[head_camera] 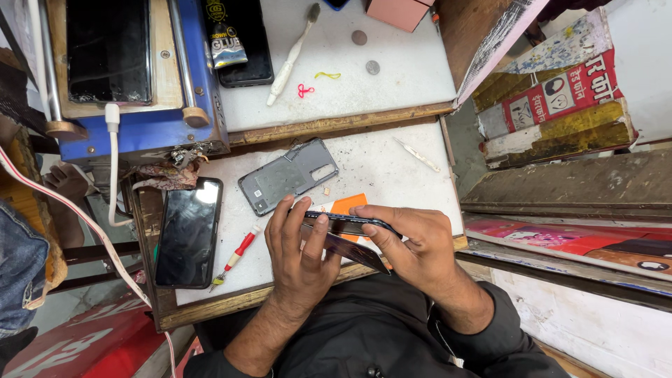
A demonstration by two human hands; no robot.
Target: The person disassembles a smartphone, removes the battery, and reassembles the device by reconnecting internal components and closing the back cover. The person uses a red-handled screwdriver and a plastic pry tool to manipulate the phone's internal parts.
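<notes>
Both my hands hold a dark smartphone (348,224) edge-up over the near edge of a white work surface (381,164). My left hand (299,253) grips its left end, fingers curled over the top edge. My right hand (413,241) holds the right end, thumb and fingers along the upper edge. A dark panel (357,253) hangs splayed away below the phone body between my hands. An orange and white card (345,205) lies just behind the phone.
A grey phone back cover (287,176) lies on the surface, a black phone (189,232) at the left, a red-handled screwdriver (236,256) between them. Tweezers (417,155) lie at right. A blue machine (136,73), a toothbrush (292,54) and coins sit farther back.
</notes>
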